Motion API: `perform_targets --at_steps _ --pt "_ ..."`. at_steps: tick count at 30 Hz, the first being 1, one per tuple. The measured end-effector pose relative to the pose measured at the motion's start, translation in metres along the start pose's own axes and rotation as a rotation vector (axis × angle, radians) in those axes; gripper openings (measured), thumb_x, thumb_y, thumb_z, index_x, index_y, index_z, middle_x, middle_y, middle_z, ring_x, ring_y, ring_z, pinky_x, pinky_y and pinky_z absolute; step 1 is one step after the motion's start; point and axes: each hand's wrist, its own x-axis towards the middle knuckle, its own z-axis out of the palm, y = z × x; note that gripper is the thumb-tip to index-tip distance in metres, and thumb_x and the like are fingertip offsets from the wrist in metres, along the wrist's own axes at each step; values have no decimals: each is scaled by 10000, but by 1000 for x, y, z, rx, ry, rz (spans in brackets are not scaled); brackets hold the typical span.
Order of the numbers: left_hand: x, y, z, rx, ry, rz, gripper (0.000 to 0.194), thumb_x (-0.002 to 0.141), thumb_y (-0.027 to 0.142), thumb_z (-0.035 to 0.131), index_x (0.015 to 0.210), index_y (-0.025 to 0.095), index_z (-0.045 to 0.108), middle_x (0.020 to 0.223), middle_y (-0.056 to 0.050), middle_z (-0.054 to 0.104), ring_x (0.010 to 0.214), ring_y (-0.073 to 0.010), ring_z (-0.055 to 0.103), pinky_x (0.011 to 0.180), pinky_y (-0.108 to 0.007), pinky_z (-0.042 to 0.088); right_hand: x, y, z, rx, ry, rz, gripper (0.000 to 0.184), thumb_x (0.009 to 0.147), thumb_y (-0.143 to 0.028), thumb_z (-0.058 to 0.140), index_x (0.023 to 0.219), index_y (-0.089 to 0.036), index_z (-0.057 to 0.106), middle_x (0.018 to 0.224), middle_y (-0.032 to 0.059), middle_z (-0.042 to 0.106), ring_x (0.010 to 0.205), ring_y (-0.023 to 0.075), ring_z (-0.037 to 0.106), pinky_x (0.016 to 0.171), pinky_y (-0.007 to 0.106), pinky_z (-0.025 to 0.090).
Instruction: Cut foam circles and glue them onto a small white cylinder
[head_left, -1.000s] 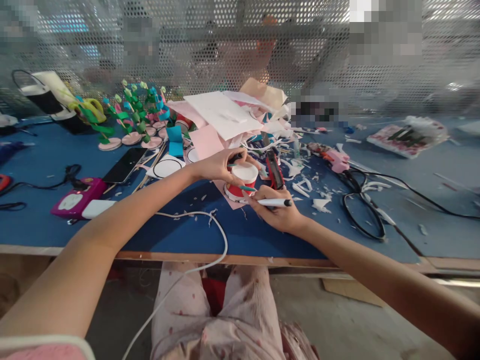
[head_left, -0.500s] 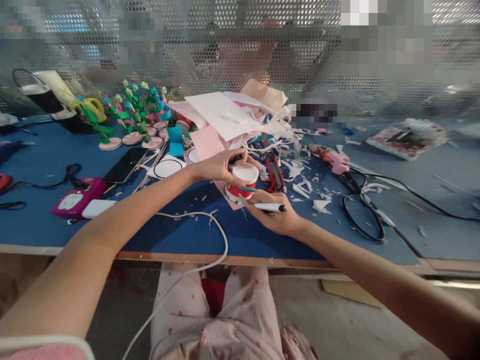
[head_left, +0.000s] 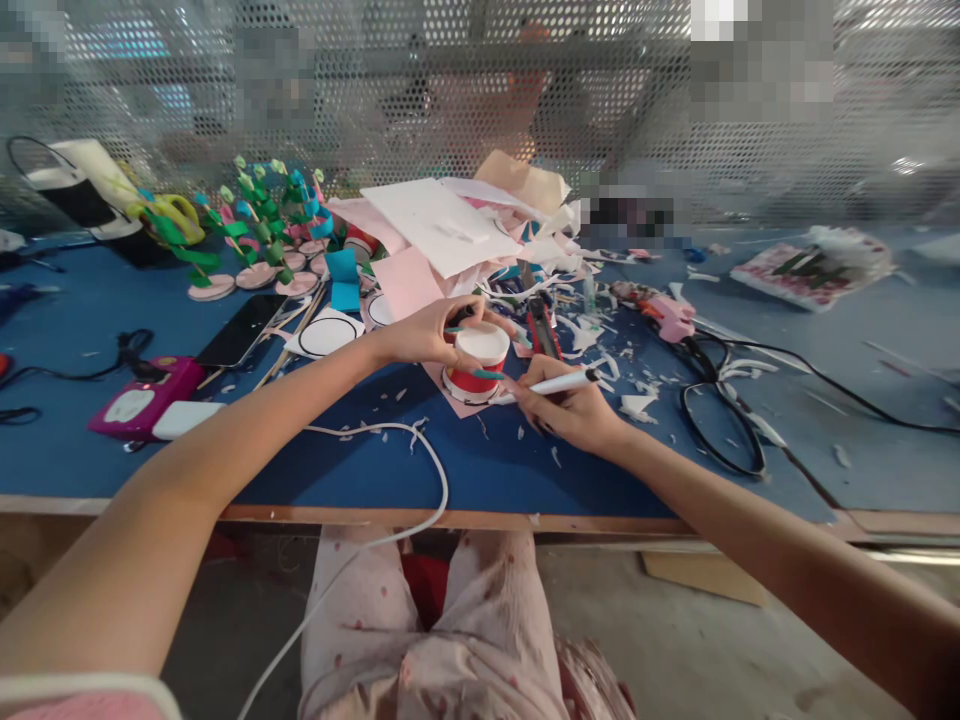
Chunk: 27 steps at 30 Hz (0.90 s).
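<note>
A small red-and-white round tub [head_left: 481, 347] stands on a sheet of pink paper [head_left: 466, 409]. Fingers of my left hand [head_left: 439, 330] are curled round the tub from the left and behind, with a small black piece, perhaps a pen cap, also by them. My right hand [head_left: 574, 410] grips a white marker [head_left: 561, 382], its writing end at the tub's lower right edge on the paper. Part of a dark curved line shows at the tub's base. Just behind my right hand lies a red-and-black cutter knife [head_left: 541, 328].
Paper sheets [head_left: 439, 225] and scraps are heaped behind the tub. Twisted paper plants on pink discs [head_left: 211, 288], a phone [head_left: 244, 330] and a purple power socket [head_left: 146, 395] are on the left. A pink glue gun [head_left: 670, 318] with a black cable lies right.
My right hand has swung round to the right side of the tub with the marker, whose angle has turned. My left hand stays on the tub. The view has shifted slightly.
</note>
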Motion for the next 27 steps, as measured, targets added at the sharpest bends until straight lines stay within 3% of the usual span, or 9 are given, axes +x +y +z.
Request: perform_targets --at_steps 12,17,23,27 --pt "-4 2 3 -7 50 -28 490 570 315 845 733 183 401 1217 -197 625 1154 -300 573 932 -429 414 14 14 -15 301 47 310 495 707 -584 705 653 -218 376 382 -67 526 253 58 395 255 157 247" --pt "-5 1 4 -24 56 -23 519 561 327 851 729 187 381 1227 -210 617 1165 -302 568 925 -415 414 22 12 -13 319 107 482 516 626 -572 765 655 -220 389 374 -43 543 254 85 446 248 160 286" --pt "-5 0 4 -11 70 -41 518 550 373 851 769 183 422 1200 -209 627 1152 -300 576 925 -414 423 37 1 -10 215 145 698 343 809 -334 655 555 -184 479 318 -17 496 231 85 426 249 165 302" --pt "-6 1 4 -5 76 -39 504 563 372 842 768 185 422 1195 -202 628 1135 -298 585 925 -427 427 46 -9 -7 124 189 773 358 893 -204 541 543 -178 471 305 -18 493 217 76 399 255 158 290"
